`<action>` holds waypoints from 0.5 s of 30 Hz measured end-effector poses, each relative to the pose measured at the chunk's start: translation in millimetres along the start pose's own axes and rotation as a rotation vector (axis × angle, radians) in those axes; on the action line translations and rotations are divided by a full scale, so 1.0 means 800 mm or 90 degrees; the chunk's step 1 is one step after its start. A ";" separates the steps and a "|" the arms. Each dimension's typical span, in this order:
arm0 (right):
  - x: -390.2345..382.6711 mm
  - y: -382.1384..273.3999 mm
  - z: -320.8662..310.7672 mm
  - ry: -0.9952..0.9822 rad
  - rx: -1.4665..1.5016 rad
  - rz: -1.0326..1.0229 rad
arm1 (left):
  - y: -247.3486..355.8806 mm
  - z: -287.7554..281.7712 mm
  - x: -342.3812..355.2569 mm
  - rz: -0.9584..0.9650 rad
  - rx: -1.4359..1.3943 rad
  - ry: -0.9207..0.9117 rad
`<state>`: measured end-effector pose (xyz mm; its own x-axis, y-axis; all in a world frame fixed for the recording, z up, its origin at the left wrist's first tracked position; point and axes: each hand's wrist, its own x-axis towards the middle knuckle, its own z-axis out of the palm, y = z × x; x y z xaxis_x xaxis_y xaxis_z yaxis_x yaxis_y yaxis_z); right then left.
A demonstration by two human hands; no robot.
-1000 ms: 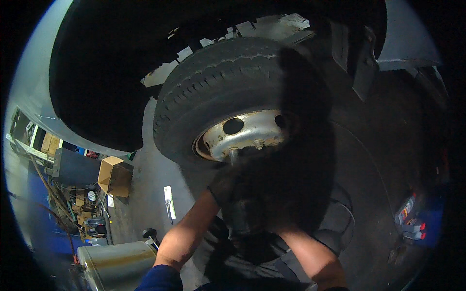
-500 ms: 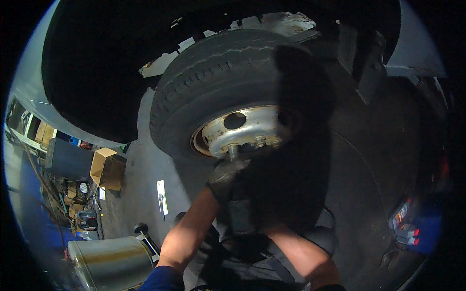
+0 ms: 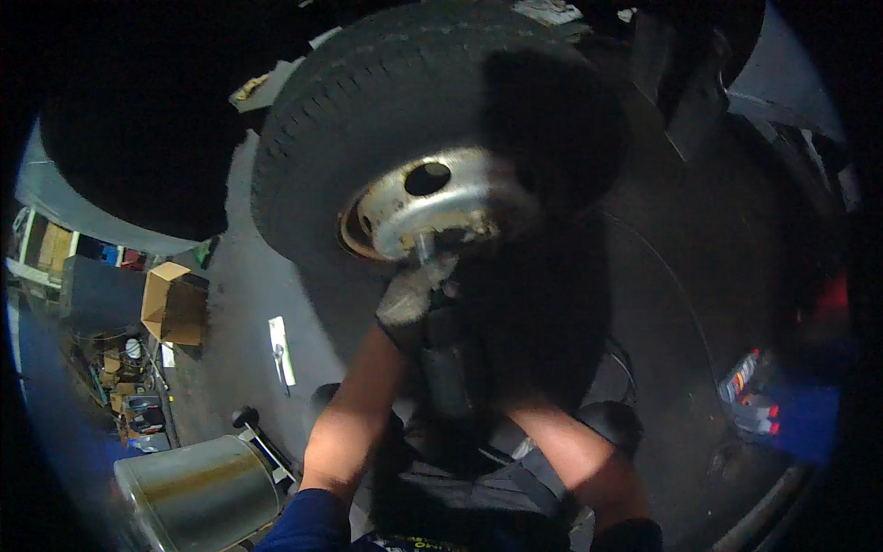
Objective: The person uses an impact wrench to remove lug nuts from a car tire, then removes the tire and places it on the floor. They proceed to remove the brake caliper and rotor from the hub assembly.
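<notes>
A vehicle repair workshop, by the look of it: a large tyre (image 3: 395, 120) with a rusty steel rim (image 3: 469, 179), a wrench (image 3: 280, 357) on the grey floor (image 3: 221, 391), a metal tank (image 3: 202, 492), plastic bottles (image 3: 739, 377) and cluttered parts along the left.

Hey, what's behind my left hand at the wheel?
Beyond your left hand, a metal cylinder points toward the wheel rim. The tire shows too; whatever your left hand covers is hidden.
</notes>
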<state>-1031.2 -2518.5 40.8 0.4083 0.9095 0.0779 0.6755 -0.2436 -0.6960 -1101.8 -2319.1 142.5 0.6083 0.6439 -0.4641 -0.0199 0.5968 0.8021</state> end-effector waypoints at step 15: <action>-0.135 -0.055 0.037 -0.139 -0.125 0.354 | -0.027 -0.021 0.035 0.311 0.146 -0.131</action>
<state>-1123.1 -2596.0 41.4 0.6100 0.6722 -0.4197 0.5075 -0.7381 -0.4446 -1097.4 -2305.5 106.0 0.7137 0.6991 0.0447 -0.1788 0.1200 0.9765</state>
